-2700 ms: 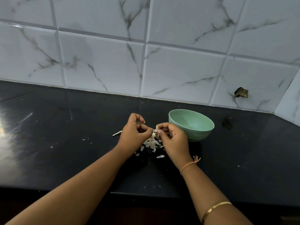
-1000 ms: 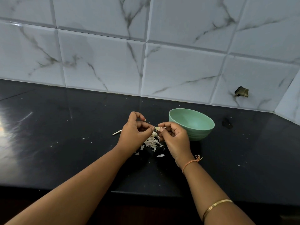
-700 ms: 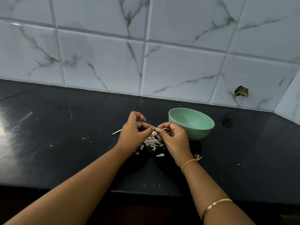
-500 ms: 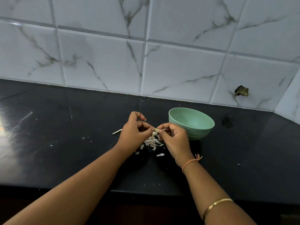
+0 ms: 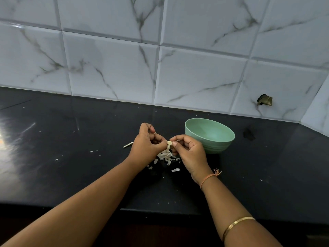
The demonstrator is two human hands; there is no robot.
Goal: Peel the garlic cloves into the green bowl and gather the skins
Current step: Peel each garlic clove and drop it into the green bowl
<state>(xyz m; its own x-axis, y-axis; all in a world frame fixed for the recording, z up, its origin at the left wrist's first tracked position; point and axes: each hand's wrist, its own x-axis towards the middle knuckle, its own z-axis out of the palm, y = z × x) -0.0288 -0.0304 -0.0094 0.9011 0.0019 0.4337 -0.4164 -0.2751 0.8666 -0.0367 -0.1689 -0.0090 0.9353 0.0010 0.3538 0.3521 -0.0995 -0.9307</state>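
Together left hand (image 5: pixel 146 147), right hand (image 5: pixel 191 155) pinch one garlic clove (image 5: pixel 169 143); one green bowl (image 5: pixel 215 146) near.

Dim, sharp; glare on left countertop (image 5: pixel 10 139)

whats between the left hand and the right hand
In the head view, a garlic clove, pinched by left hand and right hand, above the skin pile.

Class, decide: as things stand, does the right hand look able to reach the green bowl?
Probably yes. The right hand, pinching the clove with the left hand, sits just beside the bowl, whose open top faces up, and nothing lies between them.
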